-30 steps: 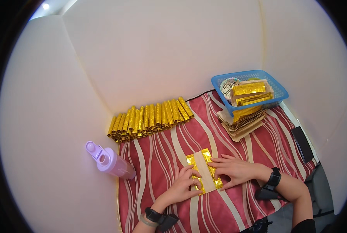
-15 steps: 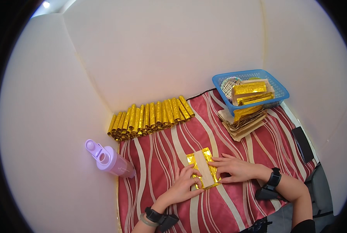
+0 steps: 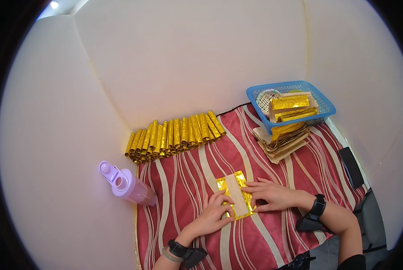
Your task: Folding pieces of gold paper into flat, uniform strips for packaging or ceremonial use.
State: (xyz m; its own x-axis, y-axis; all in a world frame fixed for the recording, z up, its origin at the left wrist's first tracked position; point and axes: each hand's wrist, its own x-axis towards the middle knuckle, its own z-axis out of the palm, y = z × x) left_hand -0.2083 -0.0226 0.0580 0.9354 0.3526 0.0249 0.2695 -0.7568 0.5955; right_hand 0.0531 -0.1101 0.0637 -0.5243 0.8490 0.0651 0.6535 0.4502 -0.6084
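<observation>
A: Fingers (image 3: pixel 257 190) first. How are they set?

B: Bent and parted on both left hand (image 3: pixel 212 213) and right hand (image 3: pixel 275 198), thumbs held apart from index fingers. Gold sheet (image 3: pixel 238 198) is touched from both sides. Whether its edges are pinched or only pressed can't be told; undersides are hidden.

A: Sheet location?

B: Laid flat between the hands on the striped cloth (image 3: pixel 179 198) covering the desk (image 3: pixel 264 243), tan strip (image 3: pixel 235 191) showing up the middle. Foil rolls (image 3: pixel 174 137) are piled at the back, well apart; blue basket (image 3: pixel 323 105) is set back right.

A: What could go wrong?

B: Crooked crease, most likely, if one side gets pressed harder. Sheet could be skewed too: cloth looks glossy, so slip or rucking would be the cause. Foil could be dented if a fingertip is dug in.

A: Hand pose?

B: Left: palm down, forearm slanted up-right from the lower edge. Right: palm down, elbow bent, forearm angled in from the lower right, fingers pointed left. Black band (image 3: pixel 317 205) is worn on the right wrist.
</observation>
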